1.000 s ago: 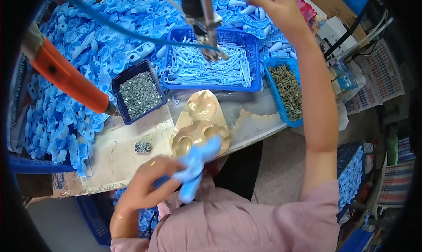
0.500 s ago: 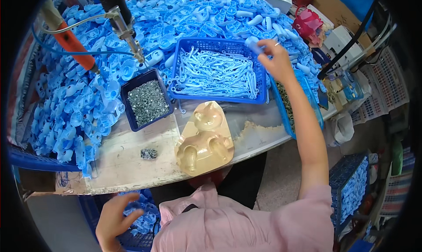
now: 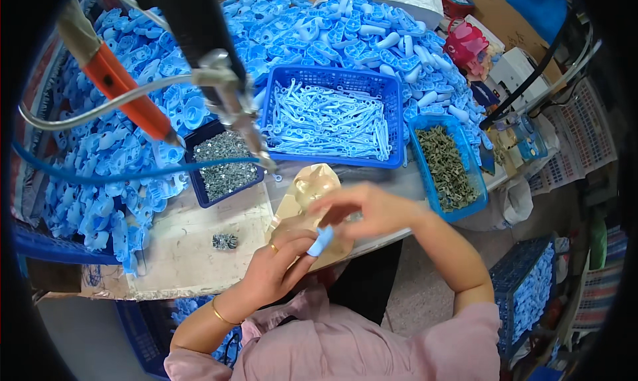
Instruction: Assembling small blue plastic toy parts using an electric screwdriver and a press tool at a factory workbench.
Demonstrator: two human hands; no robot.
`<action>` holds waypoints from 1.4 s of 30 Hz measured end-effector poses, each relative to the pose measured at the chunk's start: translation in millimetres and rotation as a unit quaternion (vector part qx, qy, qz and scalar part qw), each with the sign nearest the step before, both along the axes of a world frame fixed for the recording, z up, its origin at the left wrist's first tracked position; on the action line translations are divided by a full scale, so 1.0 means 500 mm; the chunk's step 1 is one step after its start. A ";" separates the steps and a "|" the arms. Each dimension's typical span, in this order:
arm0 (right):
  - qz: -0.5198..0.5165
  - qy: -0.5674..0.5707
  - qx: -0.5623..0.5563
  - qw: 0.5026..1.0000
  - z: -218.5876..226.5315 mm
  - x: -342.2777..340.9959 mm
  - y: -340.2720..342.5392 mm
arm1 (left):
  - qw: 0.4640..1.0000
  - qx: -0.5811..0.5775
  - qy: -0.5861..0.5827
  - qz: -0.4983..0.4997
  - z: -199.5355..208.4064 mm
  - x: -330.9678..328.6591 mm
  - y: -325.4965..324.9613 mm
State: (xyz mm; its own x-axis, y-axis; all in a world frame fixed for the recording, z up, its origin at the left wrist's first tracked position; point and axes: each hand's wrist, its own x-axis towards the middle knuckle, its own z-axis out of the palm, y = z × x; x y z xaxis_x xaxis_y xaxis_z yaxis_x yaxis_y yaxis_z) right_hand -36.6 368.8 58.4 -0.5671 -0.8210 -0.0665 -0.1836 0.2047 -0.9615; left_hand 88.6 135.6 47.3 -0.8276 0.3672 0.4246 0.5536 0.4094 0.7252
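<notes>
My left hand [image 3: 282, 258] has its fingers closed on a small light-blue plastic piece [image 3: 320, 241], over the near part of a beige moulded holder [image 3: 318, 182]. Just to the right, my right hand [image 3: 375, 211] reaches to the same piece. Motion smears its fingers, so I cannot make out whether they grip anything. Both hands cover much of the holder's hollows. Beyond it stands a blue basket [image 3: 401, 125] of thin light-blue links [image 3: 332, 122]. A dark tray [image 3: 203, 198] of small screws [image 3: 229, 172] is to the left.
A black tool with a metal tip [image 3: 232, 108] and an orange-handled tool [image 3: 126, 92] hang at left. Blue plastic parts [image 3: 306, 32] are heaped behind. A light-blue box [image 3: 458, 213] of small metal pieces stands right; a dark little clump [image 3: 224, 241] lies near the front edge.
My right hand has come back from the basket's right corner to the holder with the blue piece. My left hand has risen from below the table edge to it. The black tool appears larger.
</notes>
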 end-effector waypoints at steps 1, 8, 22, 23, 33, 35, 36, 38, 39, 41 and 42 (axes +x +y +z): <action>-0.029 -0.066 0.039 0.997 0.005 -0.033 -0.004 | 1.000 0.000 0.004 -0.005 -0.001 0.003 -0.003; -0.389 0.539 0.109 0.739 -0.003 -0.408 -0.096 | 0.993 -0.108 0.039 0.041 -0.005 0.027 -0.033; -0.260 0.300 0.095 0.913 0.013 -0.142 -0.018 | 0.957 -0.275 0.091 -0.019 -0.076 0.034 -0.092; -0.194 0.315 0.133 0.920 0.013 -0.075 -0.009 | 0.958 -0.274 0.079 -0.012 -0.082 0.037 -0.089; -0.106 0.444 0.183 0.871 -0.058 0.189 -0.020 | 0.973 -0.199 0.107 0.053 -0.102 0.042 -0.068; -0.104 0.451 0.176 0.869 -0.067 0.195 -0.019 | 0.974 -0.188 0.103 0.069 -0.101 0.046 -0.100; -0.107 0.443 0.170 0.873 -0.066 0.194 -0.016 | 0.969 -0.188 0.097 0.124 -0.122 0.042 -0.132; -0.126 0.405 0.166 0.890 -0.059 0.199 -0.018 | 0.943 -0.188 0.095 0.257 -0.140 0.021 -0.201; -0.124 0.407 0.163 0.890 -0.055 0.200 -0.021 | 0.919 -0.188 0.099 0.333 -0.138 0.000 -0.240; -0.158 0.411 0.149 0.885 -0.045 0.199 -0.028 | 0.826 -0.295 0.159 0.453 -0.121 -0.038 -0.317; -0.155 0.415 0.143 0.885 -0.044 0.195 -0.035 | 0.821 -0.298 0.162 0.459 -0.125 -0.050 -0.361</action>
